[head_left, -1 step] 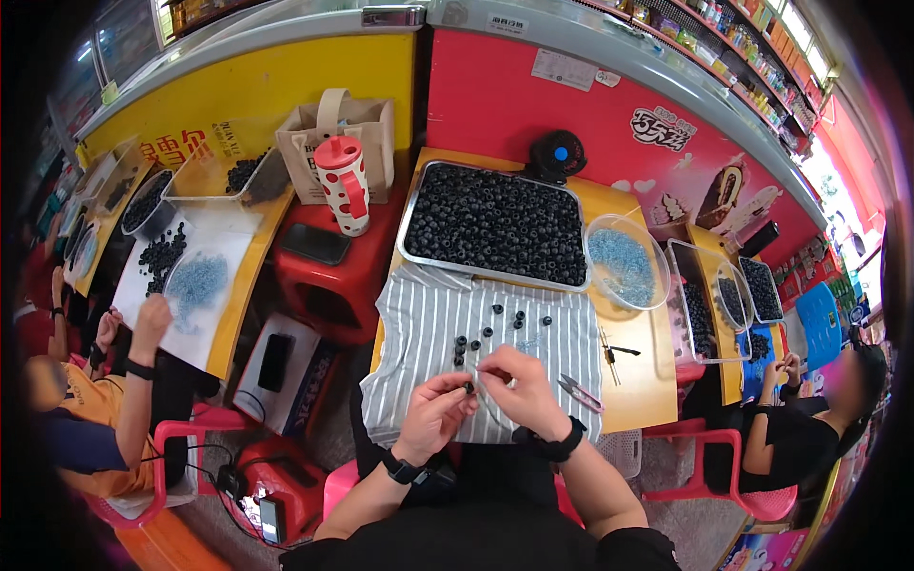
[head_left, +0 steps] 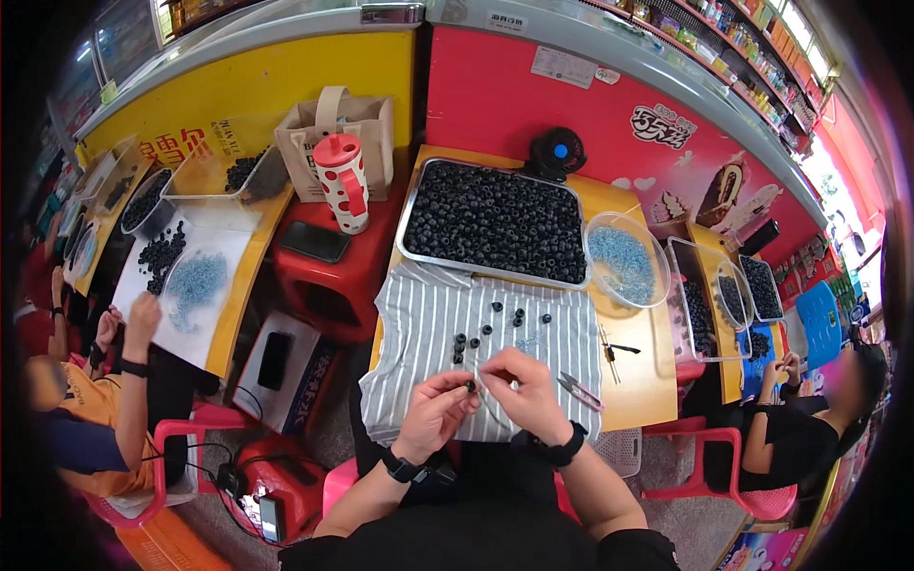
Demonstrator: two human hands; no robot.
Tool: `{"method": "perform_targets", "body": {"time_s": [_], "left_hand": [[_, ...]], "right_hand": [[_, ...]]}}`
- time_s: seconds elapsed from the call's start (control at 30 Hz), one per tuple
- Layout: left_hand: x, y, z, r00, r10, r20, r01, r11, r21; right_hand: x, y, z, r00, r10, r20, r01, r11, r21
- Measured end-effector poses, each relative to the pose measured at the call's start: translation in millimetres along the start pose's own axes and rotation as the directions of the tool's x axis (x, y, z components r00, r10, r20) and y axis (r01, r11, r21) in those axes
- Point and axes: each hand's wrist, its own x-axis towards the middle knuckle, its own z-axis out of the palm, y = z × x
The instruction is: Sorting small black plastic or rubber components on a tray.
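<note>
The left hand (head_left: 438, 407) pinches a black bead (head_left: 470, 386); the right hand (head_left: 521, 383) is bent close beside it, its grip too small to read. Both are over a grey-and-white striped cloth (head_left: 409, 324). From the hands, a metal tray (head_left: 495, 272) of barrel beads (head_left: 490, 219) lies at twelve o'clock, blue seed beads (head_left: 624, 262) toward half past one, thread snips (head_left: 581, 392) at three, a red-dotted tumbler (head_left: 345, 186) at eleven.
</note>
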Motion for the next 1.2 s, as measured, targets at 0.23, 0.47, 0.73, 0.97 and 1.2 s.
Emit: {"method": "perform_targets", "body": {"time_s": [0.23, 0.47, 0.73, 0.97, 1.2], "left_hand": [[4.1, -12.0, 14.1, 0.999, -0.037, -0.001, 0.037, 0.997, 0.07], [-0.2, -14.4, 14.7, 0.998, -0.065, 0.007, 0.064, 0.995, 0.075], [1.6, -17.5, 10.9, 0.991, -0.123, 0.047, 0.116, 0.985, 0.126], [10.7, -16.1, 10.4, 0.992, -0.126, 0.006, 0.125, 0.992, 0.02], [11.6, -13.4, 5.3, 0.991, -0.111, 0.068, 0.113, 0.993, -0.02]], "right_hand": [[-27.9, -4.5, 3.1, 0.965, -0.217, -0.149, 0.182, 0.959, -0.219], [-41.1, -2.9, 6.3, 0.927, -0.299, -0.225, 0.221, 0.923, -0.315], [-50.4, 3.8, 4.5, 0.927, -0.288, -0.24, 0.202, 0.923, -0.328], [-41.5, -6.1, -2.4, 0.962, -0.249, -0.108, 0.208, 0.933, -0.295], [36.4, 4.1, -61.9, 0.994, -0.091, 0.054, 0.106, 0.864, -0.493]]}}
